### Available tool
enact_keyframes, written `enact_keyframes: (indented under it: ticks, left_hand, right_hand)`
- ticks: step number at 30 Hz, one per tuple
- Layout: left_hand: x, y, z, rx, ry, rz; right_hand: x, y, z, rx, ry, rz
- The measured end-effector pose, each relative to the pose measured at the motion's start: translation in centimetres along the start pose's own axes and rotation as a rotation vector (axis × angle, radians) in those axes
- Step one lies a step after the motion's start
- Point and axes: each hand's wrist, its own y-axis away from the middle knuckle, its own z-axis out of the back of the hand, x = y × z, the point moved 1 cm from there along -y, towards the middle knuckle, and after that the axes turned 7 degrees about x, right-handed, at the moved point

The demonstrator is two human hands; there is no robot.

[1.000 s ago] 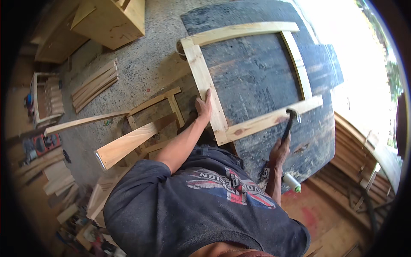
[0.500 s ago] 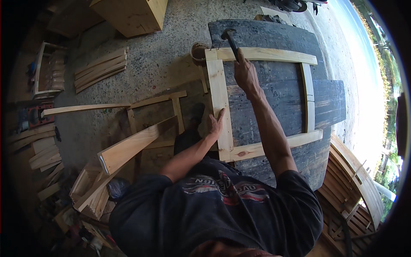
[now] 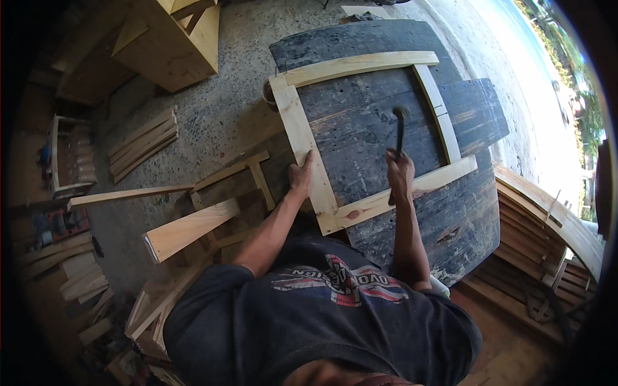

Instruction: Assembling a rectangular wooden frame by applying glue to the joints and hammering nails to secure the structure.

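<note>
A rectangular pale wooden frame [image 3: 360,66] lies flat on a dark, worn work table [image 3: 360,128]. My left hand [image 3: 300,175] grips the outer edge of the frame's left board, one digit lying on top and the other fingers mostly hidden. In my right hand [image 3: 400,172] is a hammer [image 3: 400,132], held by its handle above the near part of the frame, its head pointing away from me. Thin dark nails [image 3: 285,67] stick up at the frame's far left corner.
A round container [image 3: 268,93] stands partly hidden beside that corner. On the left, a wooden plank [image 3: 193,228] juts across a smaller wooden frame [image 3: 232,170]. Wooden strips [image 3: 143,143] lie on the floor, near a large wooden cabinet [image 3: 174,55]. Slatted woodwork [image 3: 524,238] stands at right.
My right hand has brought the hammer back from the far left corner to the near side of the frame. My left hand stays on the left board. The whole view has turned somewhat.
</note>
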Motion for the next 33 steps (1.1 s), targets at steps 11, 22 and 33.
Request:
enact_keyframes:
  ticks: [11,22,33]
  left_hand:
    - [-10.2,11.1,8.8,-0.212,-0.326,-0.621]
    - [-14.7,27.4,17.2,-0.366,-0.377,-0.725]
    - [-16.8,33.2,27.2,-0.347,-0.416,-0.829]
  right_hand:
    - [-17.1,9.1,5.2,-0.149,-0.995,-0.298]
    - [-12.7,12.7,5.0,0.069,-1.537,-0.339]
    - [-2.3,17.6,1.6,-0.005,-1.364,0.179]
